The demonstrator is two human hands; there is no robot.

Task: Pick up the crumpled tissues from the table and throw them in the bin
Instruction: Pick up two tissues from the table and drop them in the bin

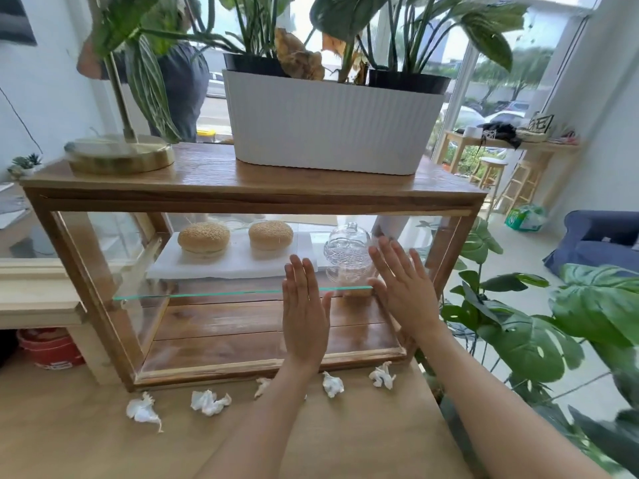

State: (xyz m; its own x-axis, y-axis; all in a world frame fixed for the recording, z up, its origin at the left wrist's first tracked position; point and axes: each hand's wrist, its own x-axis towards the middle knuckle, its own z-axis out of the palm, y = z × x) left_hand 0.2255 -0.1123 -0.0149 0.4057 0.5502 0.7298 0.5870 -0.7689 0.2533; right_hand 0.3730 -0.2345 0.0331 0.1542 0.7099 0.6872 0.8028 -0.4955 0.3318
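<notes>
Several crumpled white tissues lie in a row on the light wooden table (86, 444), along the front of a glass case. From the left: one tissue (142, 411), a second (209, 402), a third (262, 385) partly hidden behind my left forearm, another (332, 384), and the rightmost (382, 375). My left hand (304, 312) and my right hand (404, 288) are raised flat, fingers straight, in front of the case, above the tissues. Both hold nothing. No bin is clearly visible.
The wood-framed glass case (83, 271) holds two burger buns (204, 238) on a white board and a glass dome jar (347, 250). On top stand a white planter (328, 126) and a brass lamp base (121, 153). Leafy plants (553, 323) crowd the right. A red bucket (52, 347) sits at lower left.
</notes>
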